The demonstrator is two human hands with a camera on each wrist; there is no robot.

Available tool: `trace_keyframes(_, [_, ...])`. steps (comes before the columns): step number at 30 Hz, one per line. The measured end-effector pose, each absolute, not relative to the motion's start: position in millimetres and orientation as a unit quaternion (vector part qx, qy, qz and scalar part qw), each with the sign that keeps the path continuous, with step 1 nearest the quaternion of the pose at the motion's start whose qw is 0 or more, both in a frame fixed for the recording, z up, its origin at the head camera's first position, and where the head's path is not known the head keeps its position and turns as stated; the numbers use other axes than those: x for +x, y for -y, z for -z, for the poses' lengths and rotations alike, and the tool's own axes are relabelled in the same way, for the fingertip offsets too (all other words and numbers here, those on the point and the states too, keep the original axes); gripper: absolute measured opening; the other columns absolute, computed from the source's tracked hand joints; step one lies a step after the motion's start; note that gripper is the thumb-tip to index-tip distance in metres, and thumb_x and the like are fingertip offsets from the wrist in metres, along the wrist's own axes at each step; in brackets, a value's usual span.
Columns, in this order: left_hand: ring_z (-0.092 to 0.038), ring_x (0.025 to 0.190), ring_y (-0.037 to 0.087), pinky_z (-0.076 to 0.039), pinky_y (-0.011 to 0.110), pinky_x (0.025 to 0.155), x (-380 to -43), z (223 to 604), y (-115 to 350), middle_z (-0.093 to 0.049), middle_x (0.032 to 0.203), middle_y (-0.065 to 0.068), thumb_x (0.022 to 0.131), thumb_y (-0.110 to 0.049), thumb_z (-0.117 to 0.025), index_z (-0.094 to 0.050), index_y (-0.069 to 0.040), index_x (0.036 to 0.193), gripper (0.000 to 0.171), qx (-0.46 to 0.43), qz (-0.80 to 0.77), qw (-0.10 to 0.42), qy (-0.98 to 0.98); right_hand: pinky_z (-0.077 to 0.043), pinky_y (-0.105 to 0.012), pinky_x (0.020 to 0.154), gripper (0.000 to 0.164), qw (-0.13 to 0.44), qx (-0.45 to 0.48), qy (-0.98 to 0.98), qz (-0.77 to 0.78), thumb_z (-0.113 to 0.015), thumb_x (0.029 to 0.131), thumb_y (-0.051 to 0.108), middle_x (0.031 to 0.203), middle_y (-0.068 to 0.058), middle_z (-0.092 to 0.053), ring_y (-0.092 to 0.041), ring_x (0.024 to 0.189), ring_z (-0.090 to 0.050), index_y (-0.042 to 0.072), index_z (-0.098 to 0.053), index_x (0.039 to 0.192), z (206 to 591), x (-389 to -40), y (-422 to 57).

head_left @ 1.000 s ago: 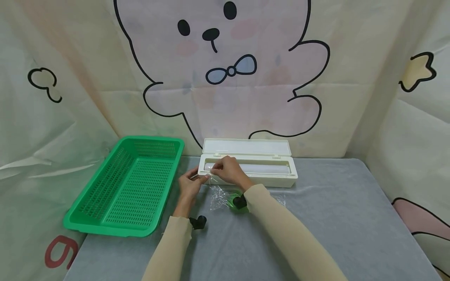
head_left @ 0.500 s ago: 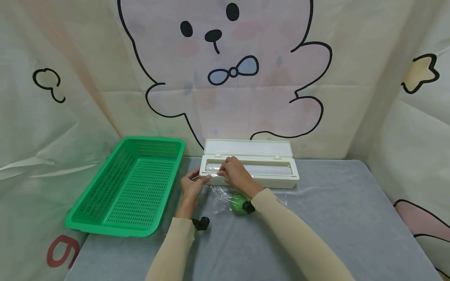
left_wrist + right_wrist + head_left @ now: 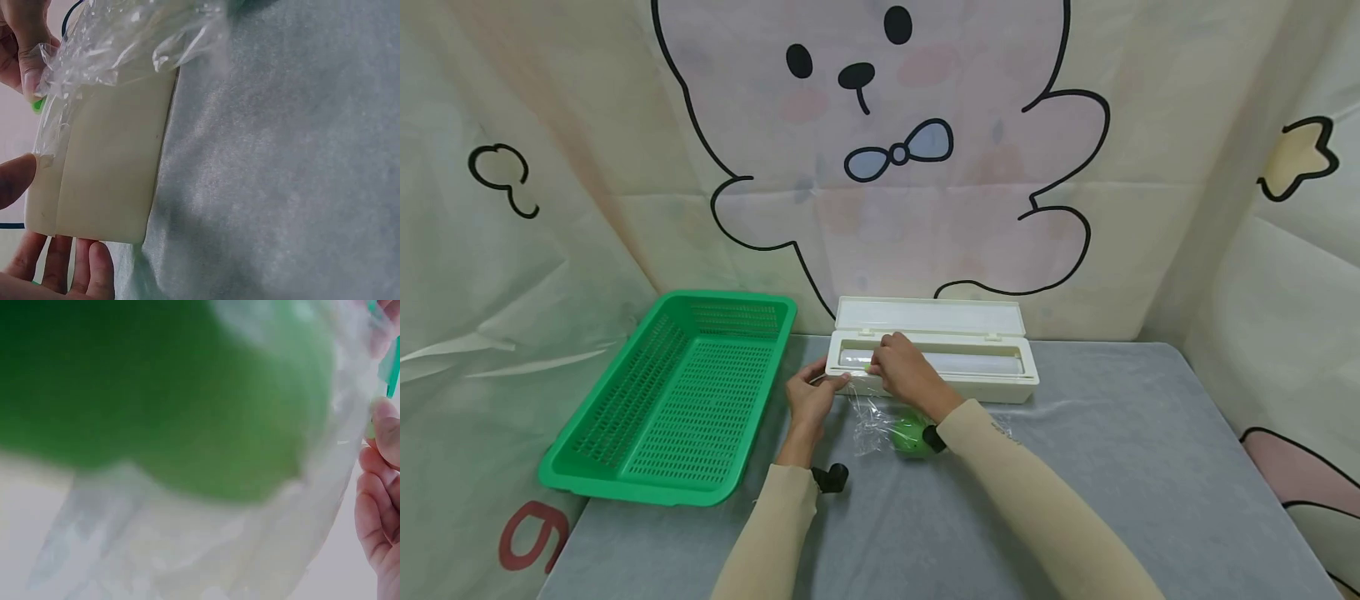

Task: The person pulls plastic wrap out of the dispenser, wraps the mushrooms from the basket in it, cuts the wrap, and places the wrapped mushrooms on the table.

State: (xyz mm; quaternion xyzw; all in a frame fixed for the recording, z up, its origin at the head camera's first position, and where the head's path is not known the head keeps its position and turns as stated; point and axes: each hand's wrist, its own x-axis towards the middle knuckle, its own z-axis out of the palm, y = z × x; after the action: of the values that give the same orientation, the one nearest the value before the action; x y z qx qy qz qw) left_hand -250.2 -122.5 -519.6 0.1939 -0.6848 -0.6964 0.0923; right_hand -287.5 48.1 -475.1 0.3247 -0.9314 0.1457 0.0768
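A white cling film dispenser (image 3: 955,387) stands at the back of the table with its lid raised and a film roll (image 3: 970,362) inside. My left hand (image 3: 808,404) grips its left end, thumb (image 3: 15,178) at the film along the front edge and fingers under the end. My right hand (image 3: 906,375) pinches a small green slide cutter (image 3: 39,105) at that edge, right of my left thumb. Clear cling film (image 3: 125,50) hangs crumpled down the front. A round green thing (image 3: 910,437), like a fruit or vegetable, lies under the film beside my right wrist; its kind is unclear.
A green perforated basket (image 3: 688,408) stands to the left of the dispenser, close to my left forearm. Grey cloth covers the table (image 3: 1112,467). A printed curtain (image 3: 895,225) hangs right behind the dispenser.
My right hand has slid a little to the right along the dispenser's front edge, then stayed there. More of the green thing shows beside the wrist. My left hand keeps its grip.
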Motion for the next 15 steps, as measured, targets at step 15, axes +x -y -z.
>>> trace_keyframes(15, [-0.064, 0.106, 0.030, -0.051, 0.026, 0.075, -252, 519, 118, -0.066, 0.123, 0.020, 0.081, 0.002, -0.079, -0.068, 0.002, 0.126, 0.047, 0.210, 0.693, 0.100, 0.682, -0.048, -0.039, 0.083, 0.013, 0.088, 0.360, 0.924, -0.097, -0.073, 0.095, 0.015, 0.088, -0.008, -0.063, -0.028, 0.086, -0.056, 0.004, -0.074, 0.089, 473, -291, -60])
